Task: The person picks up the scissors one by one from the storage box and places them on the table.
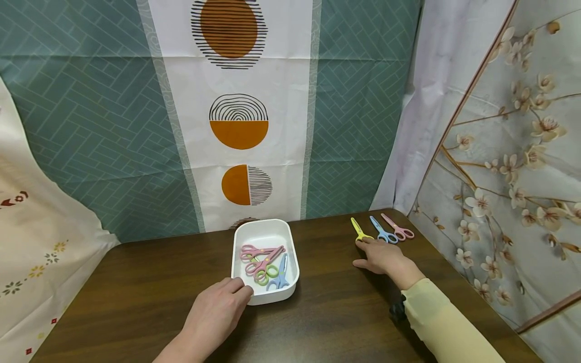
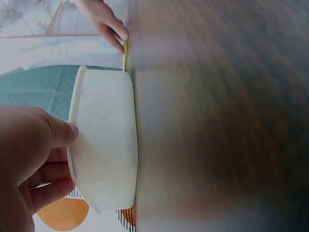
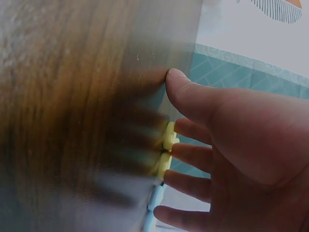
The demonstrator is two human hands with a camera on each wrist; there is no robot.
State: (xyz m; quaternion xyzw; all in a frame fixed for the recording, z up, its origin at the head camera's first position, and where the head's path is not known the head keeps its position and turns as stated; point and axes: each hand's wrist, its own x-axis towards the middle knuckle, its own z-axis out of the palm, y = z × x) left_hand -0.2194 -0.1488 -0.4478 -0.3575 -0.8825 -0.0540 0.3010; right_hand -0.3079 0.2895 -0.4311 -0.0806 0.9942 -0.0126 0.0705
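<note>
My left hand (image 1: pixel 217 311) pinches the near left rim of a white plastic box (image 1: pixel 274 297), thumb on its outer wall and fingers over the edge, as the left wrist view shows too. In the box lie pink scissors (image 1: pixel 273 255), blue scissors (image 1: pixel 282 272) and green-handled scissors (image 1: pixel 272 271), partly overlapping. My right hand (image 1: pixel 386 258) reaches over the table with fingers extended. Its fingertips touch the handles of yellow scissors (image 1: pixel 357 228), whose yellow loops (image 3: pixel 169 136) show by the fingers in the right wrist view.
Blue scissors (image 1: pixel 379 228) and pink scissors (image 1: pixel 397 228) lie beside the yellow pair on the dark wooden table (image 1: pixel 327 307). A patterned curtain (image 1: pixel 254 151) hangs behind, and a floral cloth (image 1: pixel 508 176) stands along the right edge.
</note>
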